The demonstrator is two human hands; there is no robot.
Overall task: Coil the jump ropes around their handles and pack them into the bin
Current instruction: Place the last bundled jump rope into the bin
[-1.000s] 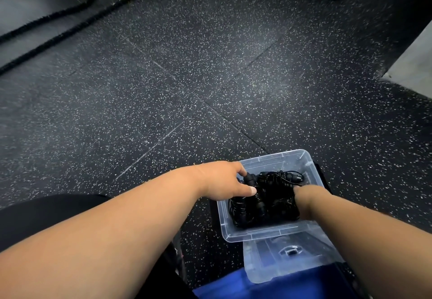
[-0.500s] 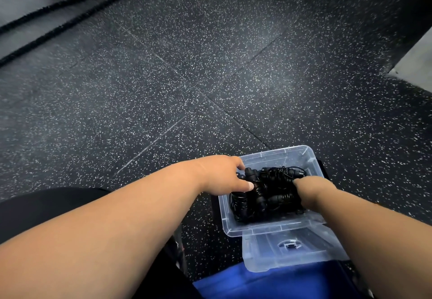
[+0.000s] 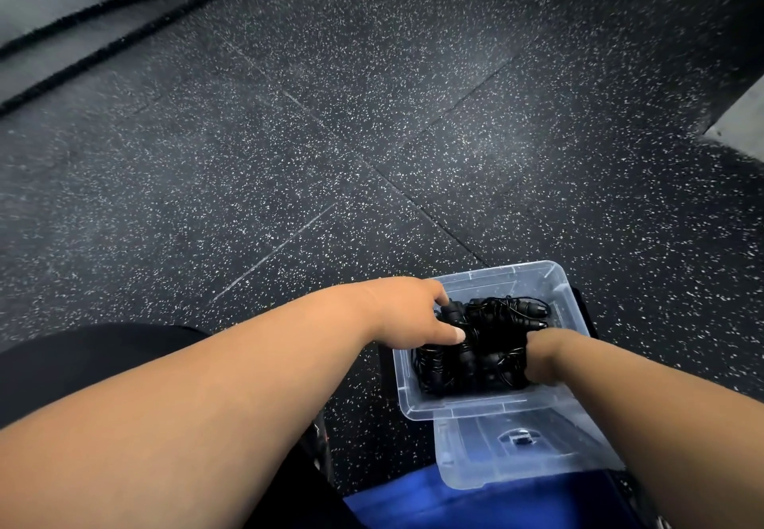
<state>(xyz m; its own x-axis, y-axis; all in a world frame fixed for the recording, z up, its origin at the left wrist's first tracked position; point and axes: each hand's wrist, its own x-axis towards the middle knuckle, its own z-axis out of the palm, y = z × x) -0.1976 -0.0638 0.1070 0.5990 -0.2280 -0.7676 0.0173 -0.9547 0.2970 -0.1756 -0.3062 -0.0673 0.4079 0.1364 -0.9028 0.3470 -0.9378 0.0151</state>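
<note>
We work with both hands inside the clear bin (image 3: 556,297), which sits on the speckled floor (image 3: 289,156) at about 5 o'clock in the head view. The coiled jump ropes (image 3: 492,346) fill the bin as a dark bundle. Our left hand (image 3: 409,313) reaches in from 9 o'clock; its thumb lies flat on the bundle, while the other fingers dip behind the handles, so we cannot tell whether that grip closes on anything. Our right hand (image 3: 541,355) enters from 4 o'clock, fingers buried in the ropes, its grip likewise hidden. Both hands probably press the coils down so that they stay below the rim. The clear lid (image 3: 516,454) lies just beside the bin at 6 o'clock, ready for fitting.
</note>
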